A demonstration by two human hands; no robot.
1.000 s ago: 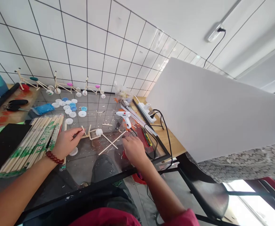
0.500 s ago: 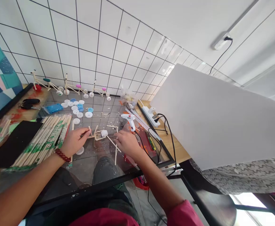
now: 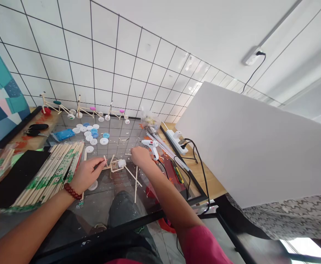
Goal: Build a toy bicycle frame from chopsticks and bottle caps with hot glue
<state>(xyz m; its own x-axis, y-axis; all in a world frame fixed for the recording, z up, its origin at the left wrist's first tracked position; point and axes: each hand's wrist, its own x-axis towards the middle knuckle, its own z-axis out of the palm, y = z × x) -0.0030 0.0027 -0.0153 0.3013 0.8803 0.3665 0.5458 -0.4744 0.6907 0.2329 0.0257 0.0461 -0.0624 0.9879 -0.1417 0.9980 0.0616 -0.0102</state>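
My left hand (image 3: 90, 170) is closed, thumb and fingers pinching a small wooden stick frame (image 3: 112, 167) over the dark glass tabletop. A white block-like piece (image 3: 122, 163) is at the frame's right end. Beside it, a loose wooden stick (image 3: 135, 190) crosses a second one running off from the white piece. My right hand (image 3: 141, 157) is curled closed just left of the white glue gun (image 3: 153, 146), near the end of a short stick. Its fingertips are hidden, so what they hold cannot be made out.
Bottle caps (image 3: 93, 141) lie at the centre back, behind the left hand. Stick-built tricycle models (image 3: 119, 114) line the wall. Bagged chopsticks (image 3: 53, 172) and a black sheet (image 3: 18, 176) lie left. A power strip (image 3: 177, 141), cables and a yellow cutter (image 3: 178, 173) are right.
My right hand has moved forward and slightly up, away from the crossed sticks and closer to the glue gun. My left hand keeps its pinch on the frame. The view has shifted slightly.
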